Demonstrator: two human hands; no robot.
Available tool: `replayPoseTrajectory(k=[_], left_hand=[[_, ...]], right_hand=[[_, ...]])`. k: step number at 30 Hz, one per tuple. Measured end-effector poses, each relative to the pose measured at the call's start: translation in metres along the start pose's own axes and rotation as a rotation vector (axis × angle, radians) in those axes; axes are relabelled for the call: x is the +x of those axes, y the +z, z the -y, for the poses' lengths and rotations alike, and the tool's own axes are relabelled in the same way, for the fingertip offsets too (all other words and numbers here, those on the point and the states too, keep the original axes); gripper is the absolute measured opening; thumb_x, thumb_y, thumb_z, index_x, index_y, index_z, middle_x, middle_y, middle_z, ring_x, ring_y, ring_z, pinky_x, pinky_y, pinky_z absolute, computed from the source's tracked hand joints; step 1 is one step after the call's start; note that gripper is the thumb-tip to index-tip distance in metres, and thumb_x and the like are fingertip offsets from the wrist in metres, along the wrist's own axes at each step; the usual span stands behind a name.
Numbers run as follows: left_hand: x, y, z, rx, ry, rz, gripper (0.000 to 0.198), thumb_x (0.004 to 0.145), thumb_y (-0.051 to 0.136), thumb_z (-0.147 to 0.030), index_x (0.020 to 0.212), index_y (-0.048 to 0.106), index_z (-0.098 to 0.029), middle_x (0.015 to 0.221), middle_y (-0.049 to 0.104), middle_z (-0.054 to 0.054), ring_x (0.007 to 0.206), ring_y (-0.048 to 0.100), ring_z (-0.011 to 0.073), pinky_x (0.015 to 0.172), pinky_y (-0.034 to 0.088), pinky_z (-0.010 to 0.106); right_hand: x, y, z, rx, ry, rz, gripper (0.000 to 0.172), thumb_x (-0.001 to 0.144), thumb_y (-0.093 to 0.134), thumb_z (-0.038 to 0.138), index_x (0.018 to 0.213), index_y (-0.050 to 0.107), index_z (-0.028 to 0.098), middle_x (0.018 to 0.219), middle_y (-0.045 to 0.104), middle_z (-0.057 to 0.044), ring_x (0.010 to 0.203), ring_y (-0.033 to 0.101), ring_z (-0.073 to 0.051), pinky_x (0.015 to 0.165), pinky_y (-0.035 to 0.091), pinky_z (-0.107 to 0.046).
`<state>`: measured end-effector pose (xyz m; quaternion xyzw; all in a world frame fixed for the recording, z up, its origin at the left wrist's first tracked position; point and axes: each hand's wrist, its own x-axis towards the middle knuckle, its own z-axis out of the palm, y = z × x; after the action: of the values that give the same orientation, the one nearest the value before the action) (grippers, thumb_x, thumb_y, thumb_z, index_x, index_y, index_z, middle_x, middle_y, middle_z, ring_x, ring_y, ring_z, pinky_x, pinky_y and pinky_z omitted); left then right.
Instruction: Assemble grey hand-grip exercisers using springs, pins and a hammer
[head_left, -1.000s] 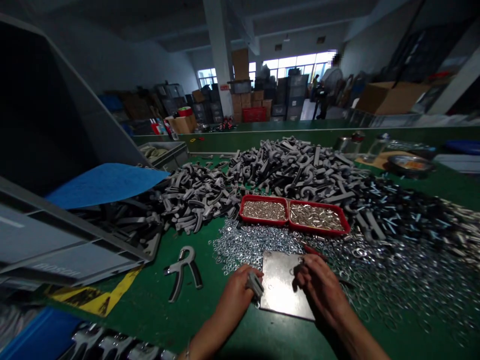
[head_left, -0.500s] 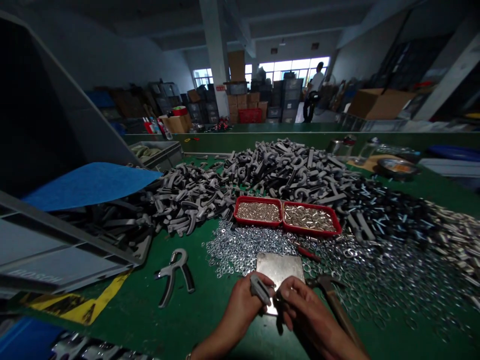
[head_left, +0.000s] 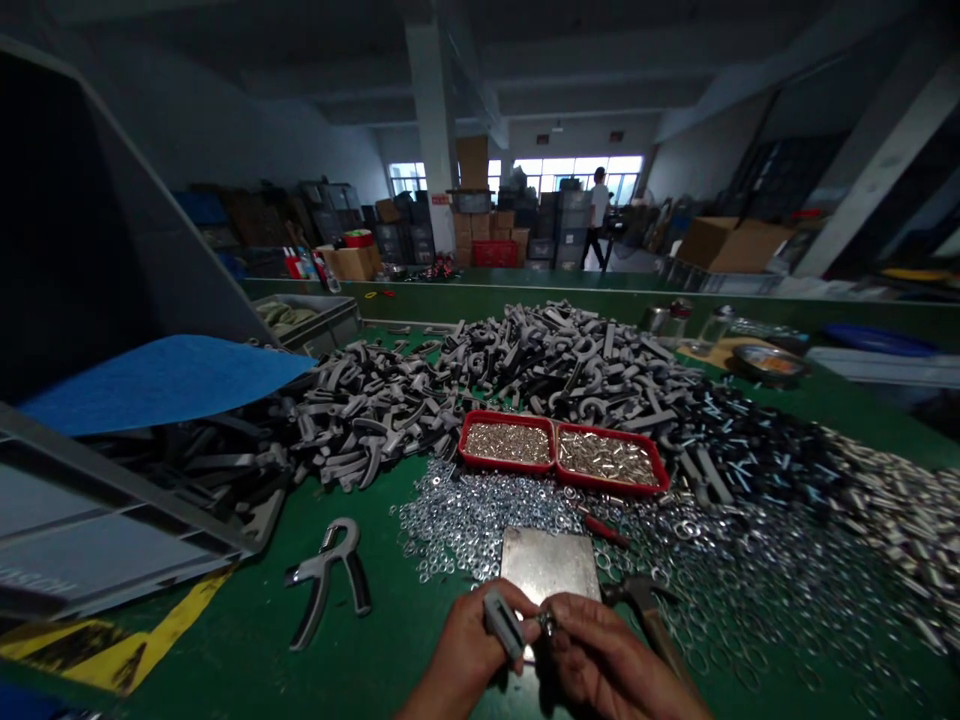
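Observation:
My left hand [head_left: 469, 650] is shut on a grey plastic grip handle [head_left: 502, 624], which sticks up between the fingers. My right hand [head_left: 607, 662] pinches a small metal fastener [head_left: 548, 623], held against the handle's end. Both hands are over the near edge of a flat steel plate [head_left: 549, 565]. A claw hammer [head_left: 645, 606] lies just past my right hand, its handle hidden behind that hand. Loose zinc washers [head_left: 480, 522] are spread beyond the plate. An assembled spring hand gripper [head_left: 328, 575] lies on the green mat to my left.
A red two-part tray [head_left: 562, 454] of small metal pieces sits beyond the washers, backed by a large heap of grey handles [head_left: 525, 372]. A grey crate [head_left: 97, 540] and blue sheet [head_left: 157, 385] stand left. A person [head_left: 598, 217] walks far back.
My hands have come together at the plate's near edge, with the fastener now against the grey handle. The view has tilted upward and the distant person has moved left.

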<state>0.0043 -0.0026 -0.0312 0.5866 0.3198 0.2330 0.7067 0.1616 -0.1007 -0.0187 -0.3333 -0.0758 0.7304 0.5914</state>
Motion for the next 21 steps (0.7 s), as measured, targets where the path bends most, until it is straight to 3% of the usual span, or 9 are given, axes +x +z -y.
replayPoseTrajectory(k=[4,7,10,12,14,17,21], left_hand=[[0.001,-0.001,-0.003,0.122,0.207,-0.026,0.019,0.074,0.077,-0.036,0.077,0.074,-0.017,0.078,0.068,0.005,0.07,0.064,0.0161,0.064,0.049,0.024],[0.0,-0.003,-0.003,0.054,0.135,0.019,0.021,0.076,0.075,-0.038,0.082,0.073,-0.017,0.078,0.065,0.004,0.056,0.058,0.0125,0.05,0.044,0.022],[-0.003,-0.012,-0.006,0.162,0.133,0.005,0.016,0.077,0.069,-0.024,0.091,0.071,-0.018,0.088,0.065,0.005,0.074,0.061,0.0162,0.065,0.046,0.024],[-0.004,-0.02,-0.009,0.202,0.116,-0.005,0.035,0.074,0.065,-0.015,0.109,0.067,-0.02,0.097,0.064,0.005,0.089,0.06,0.0188,0.077,0.045,0.027],[-0.003,-0.026,-0.01,0.156,0.047,0.0,0.049,0.074,0.06,-0.014,0.122,0.058,-0.02,0.093,0.061,0.003,0.084,0.058,0.0175,0.073,0.044,0.027],[0.001,-0.024,-0.007,0.111,0.009,-0.002,0.047,0.077,0.052,-0.014,0.124,0.051,-0.019,0.086,0.058,0.001,0.074,0.054,0.0157,0.067,0.041,0.026],[0.011,-0.002,-0.001,0.162,0.015,-0.105,0.04,0.079,0.05,-0.011,0.117,0.051,-0.019,0.093,0.06,0.003,0.081,0.055,0.0177,0.075,0.041,0.029]], right_hand=[[0.005,0.002,-0.001,-0.039,-0.023,0.04,0.021,0.079,0.082,0.028,0.087,0.07,0.012,0.074,0.064,0.0,0.061,0.059,-0.005,0.061,0.049,-0.015],[0.006,0.007,0.001,-0.148,-0.079,-0.005,0.028,0.078,0.081,0.036,0.093,0.069,0.015,0.073,0.063,0.002,0.061,0.058,-0.006,0.06,0.047,-0.016],[0.002,0.01,0.013,-0.559,-0.254,-0.124,0.027,0.083,0.074,0.042,0.097,0.068,0.02,0.067,0.062,0.004,0.059,0.058,-0.01,0.058,0.045,-0.021],[-0.003,0.008,0.025,-0.843,-0.37,-0.203,0.022,0.084,0.072,0.039,0.097,0.068,0.022,0.079,0.068,0.001,0.072,0.064,-0.015,0.067,0.048,-0.025],[-0.008,0.004,0.034,-1.001,-0.413,-0.238,0.02,0.086,0.069,0.039,0.096,0.067,0.023,0.088,0.07,-0.001,0.08,0.066,-0.018,0.072,0.049,-0.028],[-0.011,-0.001,0.036,-1.022,-0.383,-0.26,0.023,0.088,0.064,0.042,0.1,0.064,0.023,0.084,0.071,-0.001,0.078,0.067,-0.02,0.071,0.05,-0.03],[-0.005,0.004,0.017,-0.797,-0.403,-0.342,0.029,0.087,0.066,0.046,0.104,0.061,0.023,0.088,0.072,-0.003,0.081,0.069,-0.022,0.074,0.053,-0.033]])
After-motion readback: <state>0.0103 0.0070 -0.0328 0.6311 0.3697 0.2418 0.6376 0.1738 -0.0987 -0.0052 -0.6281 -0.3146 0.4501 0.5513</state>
